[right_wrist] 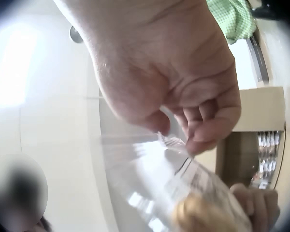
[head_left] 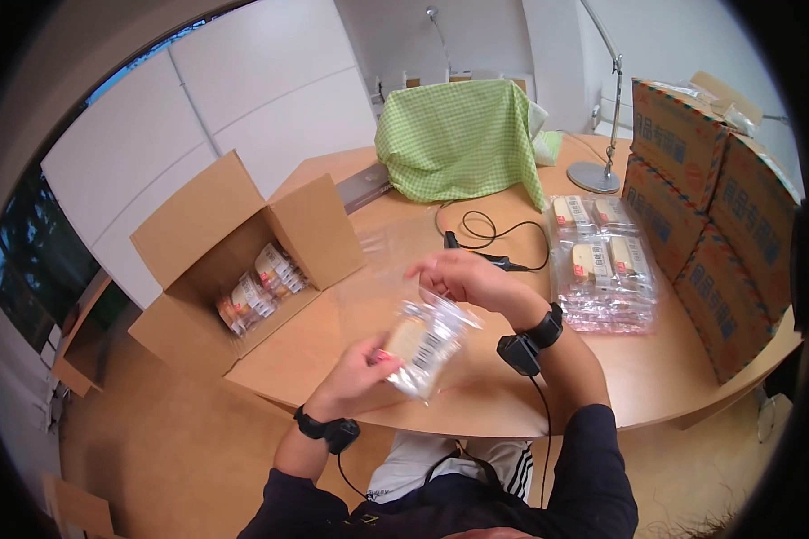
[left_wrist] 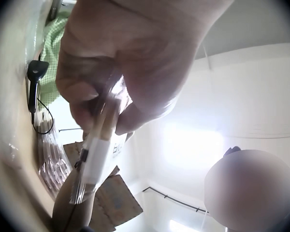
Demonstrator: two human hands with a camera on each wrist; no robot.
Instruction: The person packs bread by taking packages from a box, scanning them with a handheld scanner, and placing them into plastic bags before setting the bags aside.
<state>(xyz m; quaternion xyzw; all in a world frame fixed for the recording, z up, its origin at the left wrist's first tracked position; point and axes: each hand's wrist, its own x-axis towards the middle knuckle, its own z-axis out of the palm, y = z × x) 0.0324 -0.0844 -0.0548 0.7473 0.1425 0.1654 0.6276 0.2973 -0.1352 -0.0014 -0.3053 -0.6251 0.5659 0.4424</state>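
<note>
My left hand (head_left: pixel 360 373) grips the lower left side of a clear snack packet (head_left: pixel 420 349), which holds a pale, bread-like piece and carries dark lettering. Seen edge-on in the left wrist view, the packet (left_wrist: pixel 99 154) sits between the thumb and fingers of the left hand (left_wrist: pixel 121 58). At its top, the right hand (head_left: pixel 463 277) is bent over the loose plastic. The right wrist view has the packet's crumpled film (right_wrist: pixel 169 141) pinched between thumb and fingertips of the right hand (right_wrist: pixel 179 82). Both hands are over the table's front part.
An open cardboard box (head_left: pixel 301 225) with several packets (head_left: pixel 259 292) stands at left. More packets (head_left: pixel 602 265) are stacked at right, beside piled cartons (head_left: pixel 719 207). Clear plastic film (head_left: pixel 377 256), a black cable (head_left: pixel 490 238), a green checked cloth (head_left: pixel 458 135) and a lamp (head_left: pixel 593 177) occupy the table.
</note>
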